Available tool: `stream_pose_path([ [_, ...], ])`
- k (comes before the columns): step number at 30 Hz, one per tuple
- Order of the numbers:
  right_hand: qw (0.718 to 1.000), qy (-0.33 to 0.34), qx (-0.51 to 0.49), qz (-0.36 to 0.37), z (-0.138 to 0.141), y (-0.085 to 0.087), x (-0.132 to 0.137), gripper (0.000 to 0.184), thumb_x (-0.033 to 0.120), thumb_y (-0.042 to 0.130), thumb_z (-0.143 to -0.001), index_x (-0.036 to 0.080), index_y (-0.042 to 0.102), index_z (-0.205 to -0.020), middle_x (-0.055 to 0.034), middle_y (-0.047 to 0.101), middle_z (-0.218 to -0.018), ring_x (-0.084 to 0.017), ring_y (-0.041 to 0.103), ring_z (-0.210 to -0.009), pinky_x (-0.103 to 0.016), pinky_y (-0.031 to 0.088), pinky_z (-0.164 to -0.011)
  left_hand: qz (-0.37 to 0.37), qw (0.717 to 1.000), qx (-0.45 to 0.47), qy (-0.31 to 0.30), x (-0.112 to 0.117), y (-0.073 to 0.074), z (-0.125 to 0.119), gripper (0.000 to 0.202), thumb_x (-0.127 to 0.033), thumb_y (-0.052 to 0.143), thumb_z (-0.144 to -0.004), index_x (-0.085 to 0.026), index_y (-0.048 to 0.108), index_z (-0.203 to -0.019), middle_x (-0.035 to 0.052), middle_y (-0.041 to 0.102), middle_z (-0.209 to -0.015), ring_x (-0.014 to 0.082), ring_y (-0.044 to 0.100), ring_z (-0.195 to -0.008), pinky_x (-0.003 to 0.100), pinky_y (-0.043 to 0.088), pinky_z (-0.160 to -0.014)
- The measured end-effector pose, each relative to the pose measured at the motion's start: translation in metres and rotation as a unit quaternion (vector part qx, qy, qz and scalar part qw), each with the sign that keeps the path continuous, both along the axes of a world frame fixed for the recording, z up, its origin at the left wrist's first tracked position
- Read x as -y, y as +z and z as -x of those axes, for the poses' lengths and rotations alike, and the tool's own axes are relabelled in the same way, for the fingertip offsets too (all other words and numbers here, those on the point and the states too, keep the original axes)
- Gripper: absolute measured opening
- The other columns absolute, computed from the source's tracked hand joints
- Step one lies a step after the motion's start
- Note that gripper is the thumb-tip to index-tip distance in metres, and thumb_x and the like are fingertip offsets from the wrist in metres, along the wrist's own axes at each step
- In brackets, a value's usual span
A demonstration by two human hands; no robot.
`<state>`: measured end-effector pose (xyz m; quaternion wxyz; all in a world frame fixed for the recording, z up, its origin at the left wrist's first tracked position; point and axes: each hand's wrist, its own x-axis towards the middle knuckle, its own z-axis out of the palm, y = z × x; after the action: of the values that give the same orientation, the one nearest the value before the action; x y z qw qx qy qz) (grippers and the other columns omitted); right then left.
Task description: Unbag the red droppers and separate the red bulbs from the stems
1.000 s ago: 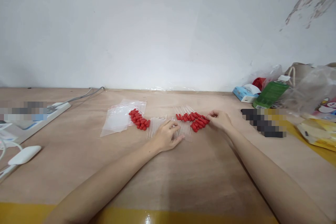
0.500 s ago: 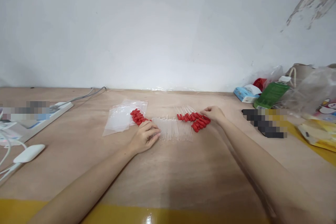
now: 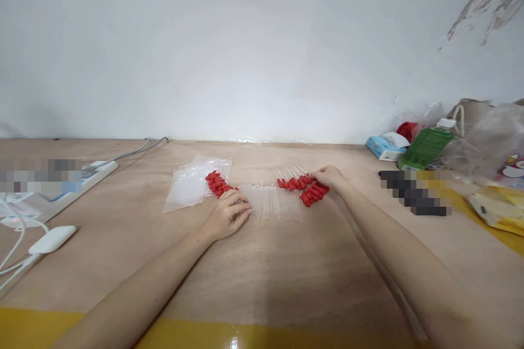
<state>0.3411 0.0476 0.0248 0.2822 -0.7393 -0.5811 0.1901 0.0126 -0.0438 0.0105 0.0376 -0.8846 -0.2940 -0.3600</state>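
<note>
A row of clear thin tubes (image 3: 273, 208) lies on the wooden table (image 3: 286, 272). My left hand (image 3: 227, 214) rests at the row's left end, fingers curled, fingertips against the tubes. Just behind it lies a pile of red rubber bulbs (image 3: 216, 182), partly on a clear zip bag (image 3: 186, 190). My right hand (image 3: 327, 176) is closed at the right edge of a second cluster of red bulbs (image 3: 305, 190), which sit on the tubes' far ends. What its fingers pinch is hidden.
A white power strip (image 3: 88, 173) with cables and a white adapter (image 3: 51, 239) lie at the left. At the right stand a green bottle (image 3: 426, 147), a blue box (image 3: 383, 146), a clear bag (image 3: 487, 142) and yellow packets (image 3: 495, 204). A wall runs behind.
My left hand slid left along the tube row, from its middle to its left end, and the tubes now lie as one even row. My right hand shifted slightly back-left onto the bulbs.
</note>
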Motion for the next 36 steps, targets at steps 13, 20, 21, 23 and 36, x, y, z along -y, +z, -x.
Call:
stream_pose_path([
  [13, 0.937, 0.171, 0.006, -0.306, 0.022, 0.005, 0.088, 0.024, 0.036, 0.054, -0.076, 0.018, 0.062, -0.090, -0.0045, 0.065, -0.083, -0.016, 0.056, -0.077, -0.029, 0.041, -0.071, -0.043, 0.998, 0.028, 0.043, 0.005, 0.002, -0.005, 0.042, -0.021, 0.053, -0.081, -0.019, 0.045, -0.123, 0.0096, 0.055, -0.104, 0.0203, 0.051, -0.097, 0.038, 0.043, -0.086],
  [20, 0.855, 0.265, 0.143, -0.423, 0.058, -0.020, 0.136, 0.011, 0.023, 0.054, -0.081, 0.022, 0.064, -0.086, -0.0026, 0.062, -0.075, -0.015, 0.050, -0.073, -0.033, 0.030, -0.071, -0.087, 0.995, -0.037, -0.002, 0.019, 0.006, -0.039, 0.026, -0.028, 0.055, -0.082, -0.024, 0.058, -0.108, 0.0051, 0.062, -0.096, 0.0189, 0.053, -0.090, 0.035, 0.038, -0.080],
  [21, 0.851, 0.274, 0.144, -0.425, 0.061, -0.021, 0.137, 0.012, 0.024, 0.054, -0.081, 0.022, 0.064, -0.087, -0.0024, 0.062, -0.076, -0.015, 0.050, -0.072, -0.033, 0.030, -0.071, -0.092, 0.995, -0.049, -0.008, 0.020, 0.006, -0.042, 0.022, -0.026, 0.054, -0.083, -0.025, 0.060, -0.104, 0.0033, 0.064, -0.088, 0.0171, 0.054, -0.084, 0.034, 0.037, -0.078],
  [23, 0.845, 0.297, 0.152, -0.418, 0.065, -0.020, 0.137, 0.013, 0.024, 0.053, -0.082, 0.022, 0.064, -0.088, -0.0018, 0.062, -0.076, -0.014, 0.049, -0.073, -0.033, 0.029, -0.073, -0.095, 0.994, -0.062, -0.006, 0.022, 0.005, -0.045, 0.017, -0.025, 0.053, -0.084, -0.023, 0.062, -0.098, 0.0014, 0.064, -0.076, 0.0145, 0.053, -0.074, 0.032, 0.034, -0.073],
  [36, 0.834, 0.349, 0.163, -0.394, 0.062, -0.016, 0.144, 0.013, 0.021, 0.048, -0.081, 0.021, 0.061, -0.079, 0.0006, 0.058, -0.067, -0.014, 0.047, -0.070, -0.036, 0.027, -0.080, -0.077, 0.995, -0.060, -0.018, 0.027, 0.002, -0.039, 0.016, -0.020, 0.047, -0.085, -0.019, 0.063, -0.084, 0.0002, 0.057, -0.062, 0.0128, 0.049, -0.064, 0.032, 0.035, -0.070],
])
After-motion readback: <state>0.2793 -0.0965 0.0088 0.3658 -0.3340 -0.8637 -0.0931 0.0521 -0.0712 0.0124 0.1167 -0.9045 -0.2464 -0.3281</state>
